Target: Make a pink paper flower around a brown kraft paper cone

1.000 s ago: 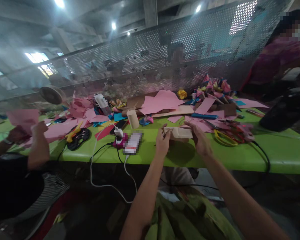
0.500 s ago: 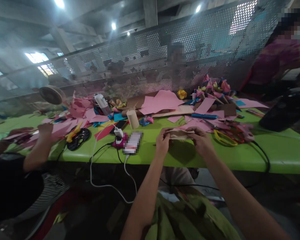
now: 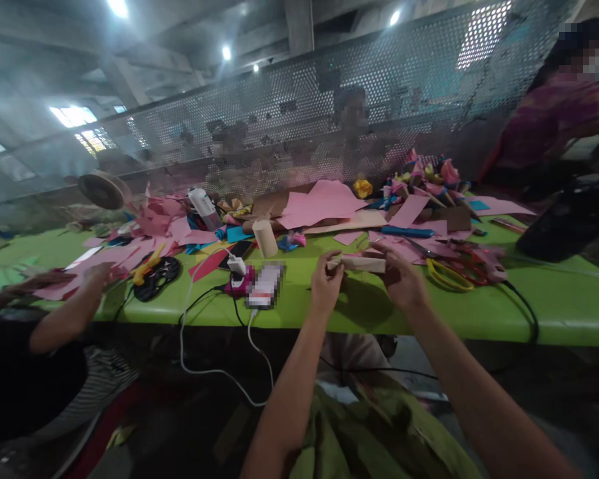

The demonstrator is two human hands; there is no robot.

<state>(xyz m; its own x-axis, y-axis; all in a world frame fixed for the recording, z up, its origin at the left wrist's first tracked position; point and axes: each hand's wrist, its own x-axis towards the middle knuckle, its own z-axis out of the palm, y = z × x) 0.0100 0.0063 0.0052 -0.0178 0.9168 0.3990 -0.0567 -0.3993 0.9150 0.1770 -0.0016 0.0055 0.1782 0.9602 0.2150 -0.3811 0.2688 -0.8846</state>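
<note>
A pale beige folded strip, apparently paper (image 3: 363,265), is held level just above the green tabletop. My left hand (image 3: 328,285) pinches its left end between thumb and fingers. At the right end, the fingers of my right hand (image 3: 405,279) are closed on it, with the thumb low and the fingertips along the upper edge. Beyond my hands lie pink paper pieces (image 3: 404,249). Right of my right hand are yellow-handled scissors (image 3: 448,278) and a pink glue gun (image 3: 494,263) with a black cord.
Left of my hands, a phone (image 3: 265,285) rests by a purple power socket (image 3: 239,283) with cables over the table edge. Behind stand a beige cylinder (image 3: 264,239) and large pink sheets (image 3: 324,203). A co-worker's arm (image 3: 74,309) reaches over pink paper at the left.
The beige strip has turned so a flat, folded face shows toward me. My right fingers have shifted slightly up along its end. The co-worker's hand at left has moved lower.
</note>
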